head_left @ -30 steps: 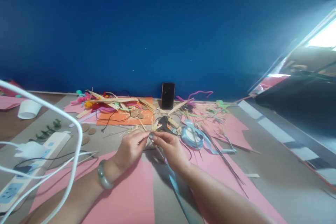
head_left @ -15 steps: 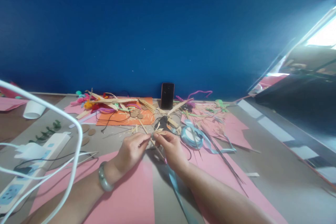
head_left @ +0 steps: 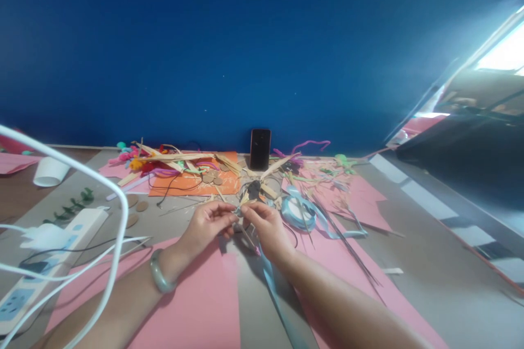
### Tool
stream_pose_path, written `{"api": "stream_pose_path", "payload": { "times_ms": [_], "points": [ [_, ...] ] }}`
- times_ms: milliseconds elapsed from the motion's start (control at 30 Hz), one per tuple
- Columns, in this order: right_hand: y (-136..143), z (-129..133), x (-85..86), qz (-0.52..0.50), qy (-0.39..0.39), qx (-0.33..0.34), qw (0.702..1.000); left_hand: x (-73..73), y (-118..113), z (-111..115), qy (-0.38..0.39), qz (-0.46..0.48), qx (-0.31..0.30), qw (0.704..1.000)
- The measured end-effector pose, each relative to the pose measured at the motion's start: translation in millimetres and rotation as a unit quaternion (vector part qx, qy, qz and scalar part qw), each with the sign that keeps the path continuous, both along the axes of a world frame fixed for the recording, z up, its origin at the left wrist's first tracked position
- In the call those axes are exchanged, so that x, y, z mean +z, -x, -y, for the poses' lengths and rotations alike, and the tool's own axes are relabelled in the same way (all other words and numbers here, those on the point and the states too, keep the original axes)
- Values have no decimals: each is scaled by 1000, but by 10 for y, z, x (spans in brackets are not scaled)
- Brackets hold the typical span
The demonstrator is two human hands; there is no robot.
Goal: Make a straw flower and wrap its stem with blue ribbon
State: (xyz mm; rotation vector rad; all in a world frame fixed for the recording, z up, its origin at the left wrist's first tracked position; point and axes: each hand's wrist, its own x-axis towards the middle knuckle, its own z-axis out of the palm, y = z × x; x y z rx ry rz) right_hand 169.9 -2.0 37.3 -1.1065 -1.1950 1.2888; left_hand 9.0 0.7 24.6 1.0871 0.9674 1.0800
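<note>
My left hand (head_left: 215, 221), with a pale green bangle (head_left: 160, 272) at its wrist, has thumb and finger pinched together; the bit between them is too small to name. Close beside it, my right hand (head_left: 268, 229) pinches a thin stick (head_left: 248, 239) that slants down to a small pink tip. Pale straw-coloured strips show around the fingertips. A light blue ribbon (head_left: 272, 283) hangs below my right hand toward the near edge; its upper end is hidden by the hand. To the right of that hand lies a ribbon roll (head_left: 298, 214).
Pink paper (head_left: 192, 294) lies under my left arm. A phone (head_left: 261, 150) leans on the blue wall. Orange paper (head_left: 192, 185) carries dried strips and wooden discs. Long dark sticks (head_left: 347, 242) lie right; a power strip (head_left: 82, 234) and white cable (head_left: 118, 240) stand left.
The left fingers have curled and shifted slightly around the pinch point. The stick's upper part, visible above the hands before, is less visible now. My right hand has barely moved.
</note>
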Motion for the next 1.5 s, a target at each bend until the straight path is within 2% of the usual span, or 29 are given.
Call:
{"api": "stream_pose_path", "payload": {
  "times_ms": [133,233,400,633,867,1033,1233,1500],
  "points": [
    [-8,-3,-4,6,3,1,1000,44,0,6,71,63,-16,995],
    [-4,-7,0,16,5,4,1000,65,-9,10,105,71,-11,992],
    [1,-6,18,24,7,16,1000,58,-14,-5,96,73,-29,992],
    [-4,0,3,8,3,27,1000,43,-18,-29,97,89,-22,991],
    [27,7,-46,-11,-12,17,1000,3,-18,-12,30,56,13,998],
    [45,32,-53,-17,-27,15,999,1,-25,36,-39,-26,52,998],
    [101,59,-65,-11,-14,4,1000,-46,-37,102,-104,-120,100,982],
    [120,78,-52,-9,-16,-15,1000,-78,-60,122,-130,-128,106,978]
  ]
}}
